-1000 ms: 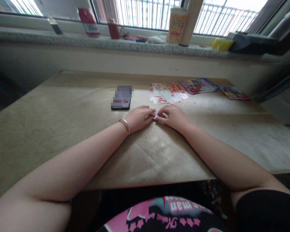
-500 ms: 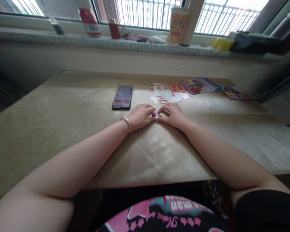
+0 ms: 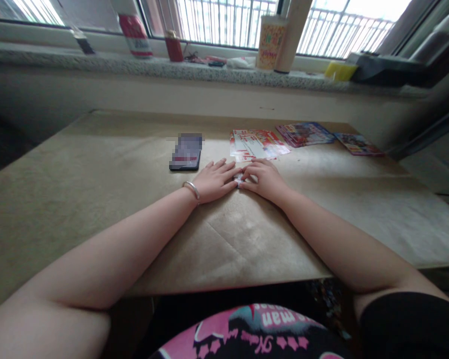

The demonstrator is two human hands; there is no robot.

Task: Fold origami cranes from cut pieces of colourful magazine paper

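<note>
A small whitish piece with coloured marks, perhaps folded paper [image 3: 238,178], lies on the table between my hands, mostly covered by fingers. My left hand [image 3: 214,183] rests flat with its fingers stretched out and spread, their tips touching the piece's left side; a silver bangle circles the wrist. Thumb and fingertips of my right hand [image 3: 268,180] are curled together on the piece's right side. Just beyond the hands is a fan of red and white printed sheets [image 3: 258,143]. A dark phone [image 3: 186,155] lies beyond my left hand, its screen blurred.
Colourful printed leaflets [image 3: 305,134] and another one [image 3: 359,143] lie at the table's back right. On the stone windowsill [image 3: 209,74] stand a red can [image 3: 134,36], a red lighter-like object [image 3: 173,47], a patterned cup [image 3: 271,44] and a yellow item [image 3: 339,71].
My left hand has opened from a pinch and its fingers now stretch out flat. My right hand stays at the small piece. The whole view has shifted slightly.
</note>
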